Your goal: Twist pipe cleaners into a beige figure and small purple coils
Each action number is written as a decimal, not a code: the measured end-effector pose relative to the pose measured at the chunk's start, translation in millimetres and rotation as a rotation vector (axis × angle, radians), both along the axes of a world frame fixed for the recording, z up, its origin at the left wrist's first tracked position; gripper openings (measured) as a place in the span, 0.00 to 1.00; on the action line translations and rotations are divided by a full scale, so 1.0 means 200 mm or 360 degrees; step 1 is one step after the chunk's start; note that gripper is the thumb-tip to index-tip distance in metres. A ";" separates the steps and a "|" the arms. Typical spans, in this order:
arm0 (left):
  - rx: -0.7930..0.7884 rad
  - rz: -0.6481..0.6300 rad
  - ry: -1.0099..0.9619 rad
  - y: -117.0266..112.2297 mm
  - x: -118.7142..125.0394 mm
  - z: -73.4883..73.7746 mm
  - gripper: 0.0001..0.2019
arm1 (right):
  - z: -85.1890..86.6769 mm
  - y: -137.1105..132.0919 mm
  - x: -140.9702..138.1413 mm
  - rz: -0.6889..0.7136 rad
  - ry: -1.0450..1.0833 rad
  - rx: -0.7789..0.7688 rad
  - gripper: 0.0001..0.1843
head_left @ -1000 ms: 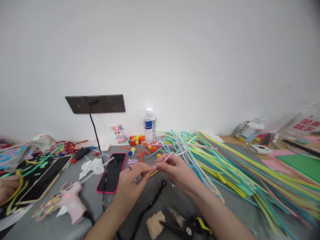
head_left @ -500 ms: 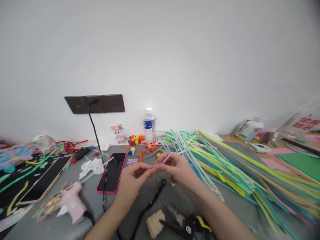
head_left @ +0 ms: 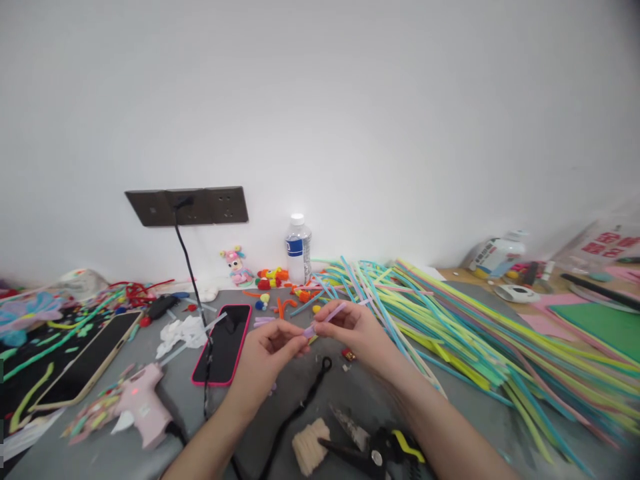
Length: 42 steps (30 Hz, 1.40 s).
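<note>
Between my two hands, above the middle of the grey mat, is a lilac pipe cleaner (head_left: 330, 313). My left hand (head_left: 277, 343) pinches its lower left end, where the stem looks coiled or folded into a thicker bit. With thumb and fingers my right hand (head_left: 347, 325) grips it just beside that spot, and the free length slants up to the right. Several short lilac pieces (head_left: 263, 321) lie behind my left hand. Nearer me, black-handled scissors (head_left: 373, 453) rest against a bundle of cream cord (head_left: 310, 445).
A pink glue gun (head_left: 145, 407) and a pink-cased phone (head_left: 223, 347) lie to the left, with a black cable (head_left: 187, 263) running down from the wall socket (head_left: 187, 206). Many coloured pipe cleaners (head_left: 475, 340) spread over the right side. A water bottle (head_left: 299, 250) stands by the wall.
My hands have drawn slightly apart, so more of the lilac pipe cleaner shows between the fingertips. The view has shifted a little; the things on the mat stay put.
</note>
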<state>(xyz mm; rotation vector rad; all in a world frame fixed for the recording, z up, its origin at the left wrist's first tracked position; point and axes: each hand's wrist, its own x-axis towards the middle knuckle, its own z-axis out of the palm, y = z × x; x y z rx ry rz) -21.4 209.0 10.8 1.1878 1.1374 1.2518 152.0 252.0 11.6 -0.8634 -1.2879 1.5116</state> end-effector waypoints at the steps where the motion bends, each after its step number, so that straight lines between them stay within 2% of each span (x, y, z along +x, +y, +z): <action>1: -0.0019 -0.0002 -0.0028 0.00 0.00 0.00 0.10 | 0.00 0.00 0.00 0.0004 0.0009 0.0015 0.16; 8: -0.0162 -0.0016 -0.0263 0.02 -0.01 -0.03 0.14 | 0.00 0.00 0.00 0.0121 0.0025 0.0156 0.15; 12: -0.0230 -0.0034 -0.0292 0.01 -0.01 -0.02 0.16 | 0.01 0.00 0.00 0.0174 -0.0026 0.0082 0.18; 24: -0.0282 -0.0129 -0.0144 0.02 -0.02 0.01 0.16 | 0.03 -0.01 0.02 0.0238 -0.0094 -0.0034 0.16; 31: -0.0477 -0.0308 -0.0463 0.01 -0.03 -0.01 0.15 | 0.04 -0.01 0.02 0.0245 -0.0121 0.0038 0.15; 42: -0.0759 -0.0534 -0.0593 0.00 -0.04 0.01 0.15 | 0.07 -0.03 0.02 0.0269 -0.0199 0.0058 0.17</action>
